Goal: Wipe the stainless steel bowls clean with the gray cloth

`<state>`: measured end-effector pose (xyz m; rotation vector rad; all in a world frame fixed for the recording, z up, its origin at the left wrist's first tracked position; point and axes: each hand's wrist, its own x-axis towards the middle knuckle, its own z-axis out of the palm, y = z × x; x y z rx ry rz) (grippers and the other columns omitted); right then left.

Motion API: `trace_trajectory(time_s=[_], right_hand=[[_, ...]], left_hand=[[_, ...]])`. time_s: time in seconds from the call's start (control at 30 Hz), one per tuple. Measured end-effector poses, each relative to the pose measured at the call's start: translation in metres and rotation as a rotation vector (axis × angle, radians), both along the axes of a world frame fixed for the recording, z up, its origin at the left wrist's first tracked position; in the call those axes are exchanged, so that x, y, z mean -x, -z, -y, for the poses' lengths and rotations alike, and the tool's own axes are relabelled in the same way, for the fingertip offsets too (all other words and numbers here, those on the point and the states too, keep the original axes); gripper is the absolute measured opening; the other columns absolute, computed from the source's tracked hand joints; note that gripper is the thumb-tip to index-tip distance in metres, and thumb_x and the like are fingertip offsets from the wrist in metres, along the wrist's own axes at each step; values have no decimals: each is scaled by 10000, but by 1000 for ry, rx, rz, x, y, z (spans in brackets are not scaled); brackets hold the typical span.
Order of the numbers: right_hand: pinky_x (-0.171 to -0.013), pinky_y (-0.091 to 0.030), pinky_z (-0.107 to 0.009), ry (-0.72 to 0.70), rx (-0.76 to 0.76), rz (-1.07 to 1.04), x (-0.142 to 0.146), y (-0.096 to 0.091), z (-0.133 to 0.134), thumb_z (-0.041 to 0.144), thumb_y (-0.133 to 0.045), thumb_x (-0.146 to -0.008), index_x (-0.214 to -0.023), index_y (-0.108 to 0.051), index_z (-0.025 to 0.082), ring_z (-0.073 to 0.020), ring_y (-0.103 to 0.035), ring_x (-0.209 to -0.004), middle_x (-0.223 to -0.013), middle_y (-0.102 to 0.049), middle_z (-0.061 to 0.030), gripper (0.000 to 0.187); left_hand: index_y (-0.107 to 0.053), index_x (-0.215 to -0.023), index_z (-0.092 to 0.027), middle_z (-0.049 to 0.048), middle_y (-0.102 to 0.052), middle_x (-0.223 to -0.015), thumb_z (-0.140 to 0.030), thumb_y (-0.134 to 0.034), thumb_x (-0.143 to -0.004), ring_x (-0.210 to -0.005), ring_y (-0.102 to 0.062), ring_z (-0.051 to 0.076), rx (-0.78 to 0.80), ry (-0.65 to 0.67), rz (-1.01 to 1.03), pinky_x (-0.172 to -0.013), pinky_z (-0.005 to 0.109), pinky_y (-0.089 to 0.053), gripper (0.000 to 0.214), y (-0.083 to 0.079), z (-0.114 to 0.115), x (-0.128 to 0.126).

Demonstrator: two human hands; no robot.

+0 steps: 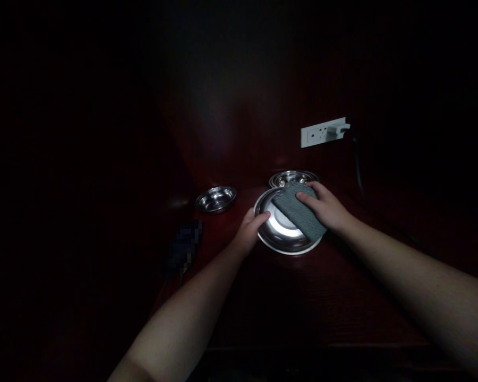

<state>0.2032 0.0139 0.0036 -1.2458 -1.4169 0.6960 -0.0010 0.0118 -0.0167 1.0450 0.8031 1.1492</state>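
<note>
A shiny metal bowl (281, 241) is tilted toward me above the dark red table. My left hand (252, 229) grips its left rim, the thumb lying over the inside edge. In my right hand (324, 207) is a grey-green cloth (302, 215), pinched under the thumb at the bowl's right side. The cloth covers the right part of the bowl's inside, and the fingers behind it are mostly hidden. Just behind stand more metal bowls (292, 175), seemingly stacked. Another metal bowl (216, 199) sits by itself to the left.
On the wall at the back right is a white socket panel (314, 136) with a plug (338, 129) in it. A dark cable (357, 164) hangs beside it. The table's (302, 313) front edge runs below my arms. A blurred dark item (185, 241) lies at the left.
</note>
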Motion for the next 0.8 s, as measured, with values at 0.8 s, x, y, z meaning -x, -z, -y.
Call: trace_trajectory(time_s=[0.8], right_hand=[[-661,-457,-346,-12,-4,6,0,-2,3,504,-599,-748,-929,-539,227,-218,-584,-756,-818,-620,-23,337]], left_hand=[[-636,-980,-177,45,-691,-911,-343,-758,-606,-942,-631,227,14,-14,11,-926,397,-442,427,-2,2,-1]])
